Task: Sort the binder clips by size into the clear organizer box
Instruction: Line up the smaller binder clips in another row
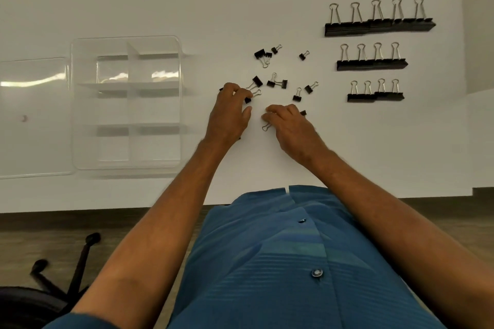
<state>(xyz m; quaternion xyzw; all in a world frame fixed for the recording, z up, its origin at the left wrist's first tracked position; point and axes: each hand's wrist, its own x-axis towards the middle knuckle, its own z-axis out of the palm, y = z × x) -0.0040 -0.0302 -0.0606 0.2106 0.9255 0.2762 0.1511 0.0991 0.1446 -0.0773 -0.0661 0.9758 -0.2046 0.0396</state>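
Several small black binder clips lie scattered at the table's middle. My left hand rests at the pile's left edge, fingertips closed on a small clip. My right hand lies palm down just right of it, fingers curled over a small clip whose wire handle sticks out below. At the right stand three rows sorted by size: large clips, medium clips and smaller clips. The clear organizer box, with its compartments holding nothing, sits at the left.
The box's clear lid lies flat left of the box. The white table's front edge runs below my forearms. A black chair base stands on the floor at lower left.
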